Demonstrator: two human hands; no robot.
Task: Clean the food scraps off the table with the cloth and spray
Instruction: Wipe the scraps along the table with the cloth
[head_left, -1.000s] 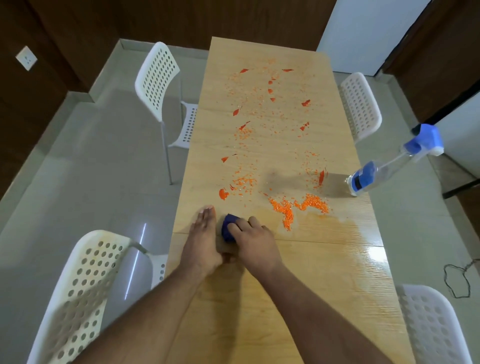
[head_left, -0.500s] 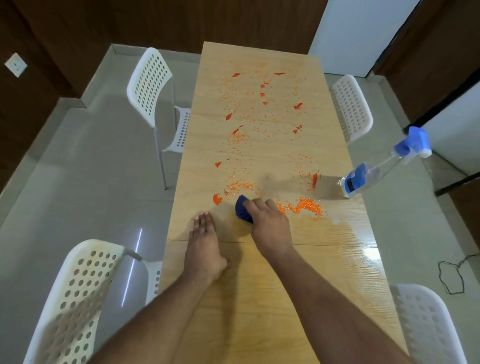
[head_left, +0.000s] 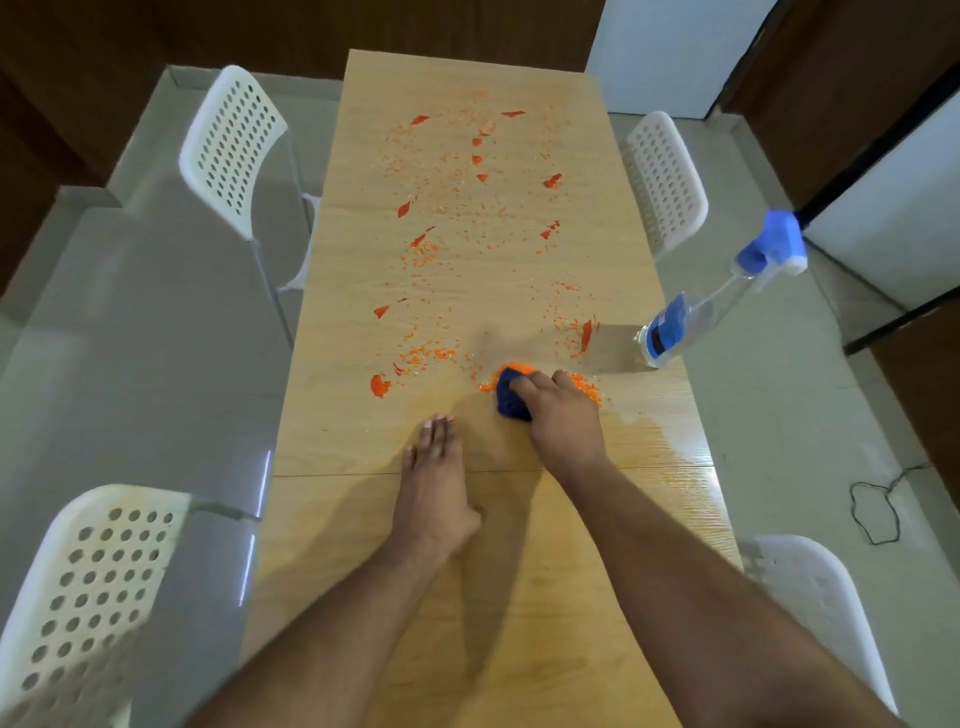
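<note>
Orange food scraps (head_left: 457, 218) lie scattered along the middle and far half of the long wooden table (head_left: 467, 597). My right hand (head_left: 561, 415) grips a bunched dark blue cloth (head_left: 511, 399) and presses it into a dense heap of orange crumbs (head_left: 589, 387) near the table's right side. My left hand (head_left: 434, 483) rests flat on the wood with straight fingers, just left of the cloth. A clear spray bottle (head_left: 691, 317) with a blue trigger head stands at the right edge, beyond my right hand.
Four white perforated chairs flank the table: far left (head_left: 234, 150), far right (head_left: 667, 182), near left (head_left: 83, 597) and near right (head_left: 821, 597). A wet sheen (head_left: 660, 441) covers the wood right of my right hand. A black cable (head_left: 878, 509) lies on the floor.
My right hand has slid the cloth forward and to the right, away from my left hand and into the crumb heap. My left hand stayed flat on the table.
</note>
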